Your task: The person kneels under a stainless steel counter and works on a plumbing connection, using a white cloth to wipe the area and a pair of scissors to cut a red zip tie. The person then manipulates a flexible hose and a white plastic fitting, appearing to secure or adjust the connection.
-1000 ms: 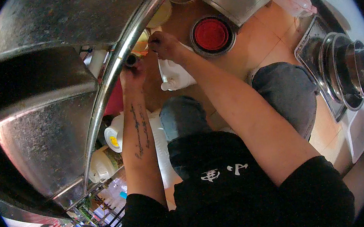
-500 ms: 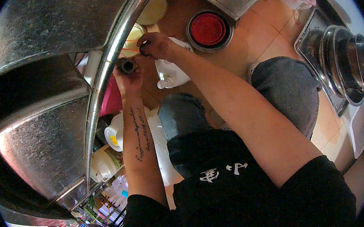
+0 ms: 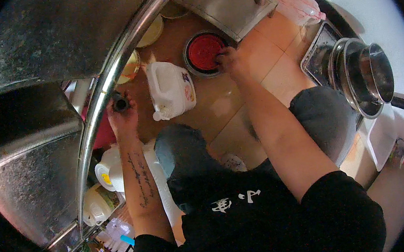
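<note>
My left hand (image 3: 124, 115) is closed around a dark, hollow, round tube end (image 3: 120, 104), just right of the metal rail. The rest of the tube is hidden. My right hand (image 3: 230, 64) is stretched out at the right rim of a dark-rimmed round container (image 3: 203, 53) with a red inside. Its fingers are blurred, so I cannot tell whether they hold anything. Between my hands a white plastic jug (image 3: 172, 89) with a handle and a cap stands on the floor.
A curved metal rail (image 3: 99, 105) runs along large steel surfaces at left. Pale yellow tubs (image 3: 151, 33) and white jugs (image 3: 111, 175) stand near it. A steel stand (image 3: 229, 10) is ahead. Metal bowls (image 3: 362, 79) and a tray (image 3: 313, 55) lean at right.
My right hand has moved away from beside the left hand, rightward to the red container. My left hand keeps hold of the tube end. The whole view has shifted.
</note>
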